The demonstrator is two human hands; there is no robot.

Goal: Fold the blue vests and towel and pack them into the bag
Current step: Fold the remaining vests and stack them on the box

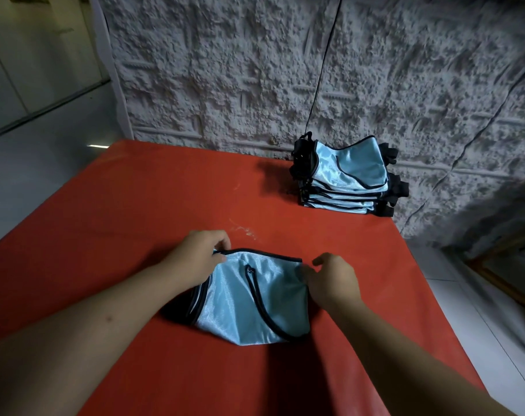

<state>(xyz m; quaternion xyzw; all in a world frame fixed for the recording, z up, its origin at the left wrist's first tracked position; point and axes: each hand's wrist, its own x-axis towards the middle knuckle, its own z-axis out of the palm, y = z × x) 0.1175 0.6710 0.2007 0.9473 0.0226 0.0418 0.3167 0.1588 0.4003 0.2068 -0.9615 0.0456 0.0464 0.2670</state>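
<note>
A light blue vest with black trim lies folded on the red table, near the front middle. My left hand pinches the vest's far left corner at the black edge. My right hand grips the vest's right edge, fingers curled into the fabric. At the table's far right corner stands a stack of folded blue vests with black straps sticking out. No bag or towel is in view.
A rough grey textured wall runs behind the table, with a thin black cable hanging down it. Pale floor tiles lie to the left. A wooden frame stands on the floor at the right.
</note>
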